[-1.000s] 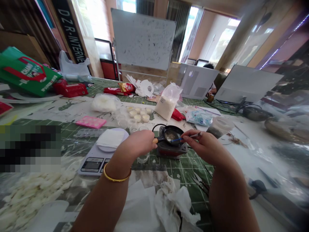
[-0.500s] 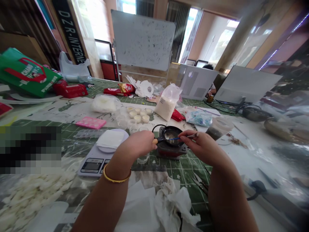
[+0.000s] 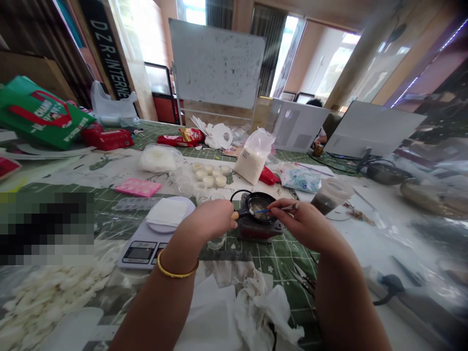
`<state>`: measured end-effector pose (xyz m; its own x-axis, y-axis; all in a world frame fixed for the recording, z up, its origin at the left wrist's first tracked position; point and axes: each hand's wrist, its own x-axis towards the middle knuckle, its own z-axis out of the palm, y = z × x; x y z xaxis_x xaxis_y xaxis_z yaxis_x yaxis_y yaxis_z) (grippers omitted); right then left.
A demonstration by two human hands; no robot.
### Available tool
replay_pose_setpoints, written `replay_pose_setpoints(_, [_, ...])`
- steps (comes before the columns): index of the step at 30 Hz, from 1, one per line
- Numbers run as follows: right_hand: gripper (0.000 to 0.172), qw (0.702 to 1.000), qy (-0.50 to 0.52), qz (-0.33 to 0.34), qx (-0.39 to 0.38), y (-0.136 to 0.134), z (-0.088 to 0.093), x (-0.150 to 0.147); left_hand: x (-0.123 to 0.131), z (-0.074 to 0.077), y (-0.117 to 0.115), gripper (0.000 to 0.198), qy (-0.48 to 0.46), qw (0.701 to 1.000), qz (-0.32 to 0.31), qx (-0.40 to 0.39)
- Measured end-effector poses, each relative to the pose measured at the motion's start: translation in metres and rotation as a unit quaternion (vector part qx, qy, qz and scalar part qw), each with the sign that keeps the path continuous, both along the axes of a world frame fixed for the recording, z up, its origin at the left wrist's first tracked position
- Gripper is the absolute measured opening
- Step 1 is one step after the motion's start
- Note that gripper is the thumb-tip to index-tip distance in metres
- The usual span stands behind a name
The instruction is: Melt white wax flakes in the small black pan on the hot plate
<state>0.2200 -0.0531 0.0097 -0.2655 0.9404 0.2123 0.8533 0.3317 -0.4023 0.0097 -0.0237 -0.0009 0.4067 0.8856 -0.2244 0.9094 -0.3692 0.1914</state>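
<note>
Head view: two hands, one small black pan [image 3: 261, 220], and it's sitting on one little heater [image 3: 256, 234]. Left hand [image 3: 215, 217] has its fingers wrapped around the handle [image 3: 239, 214]; right hand [image 3: 302, 219] is pinching one thin blue tool [image 3: 260, 211], far end down in the pan. Beyond that I count about seven filled cups [image 3: 208, 181], plus one bag of white stuff [image 3: 250, 163]. One scale [image 3: 138, 252] on the left, crumpled tissue [image 3: 265, 312] up close. Left hand's blocking part of a clear cup [image 3: 217, 242].
</note>
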Motion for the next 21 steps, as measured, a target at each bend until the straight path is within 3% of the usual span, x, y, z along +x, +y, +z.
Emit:
replay_pose_setpoints(9, [0.026,1.000,0.011,0.002,-0.019,-0.0015,0.0014,0.0013,0.0000,0.0004,-0.0005,0.025,-0.006,1.000,-0.006,0.003])
replay_pose_setpoints(21, [0.032,0.999,-0.021,-0.047,0.018,-0.0064,0.0076,0.0083,0.0008,0.0008,-0.0001,0.025,-0.002,1.000,-0.004,-0.001])
